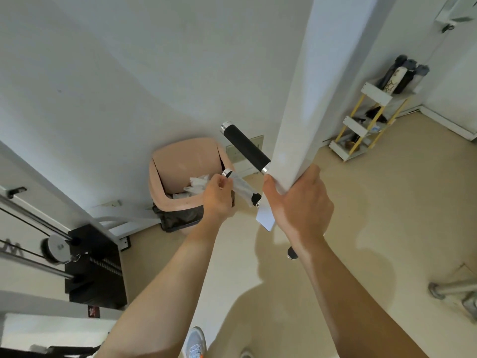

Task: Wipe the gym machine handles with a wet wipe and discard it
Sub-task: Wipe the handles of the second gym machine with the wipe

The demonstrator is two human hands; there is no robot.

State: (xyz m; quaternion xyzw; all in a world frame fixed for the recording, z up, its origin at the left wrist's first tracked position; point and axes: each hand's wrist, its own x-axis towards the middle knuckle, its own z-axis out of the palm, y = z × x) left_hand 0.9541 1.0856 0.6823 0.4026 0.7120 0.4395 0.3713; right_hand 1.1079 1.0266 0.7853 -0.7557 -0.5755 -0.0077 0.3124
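A white machine arm (304,86) hangs down through the middle of the view. Two black foam handles stick out to its left. The upper handle (245,147) is bare. The lower handle (242,188) is wrapped in a white wet wipe (241,187), and my left hand (218,197) pinches the wipe near the handle's chrome end cap. My right hand (296,202) grips the lower end of the white arm. A third black handle tip (291,253) shows under my right wrist.
A pink bin (165,182) with a black liner and crumpled white wipes inside stands against the wall just behind my left hand. A weight stack with pulley and cables (85,259) is at left. A small shelf rack (366,120) stands at right. Metal frame feet (454,293) lie at far right.
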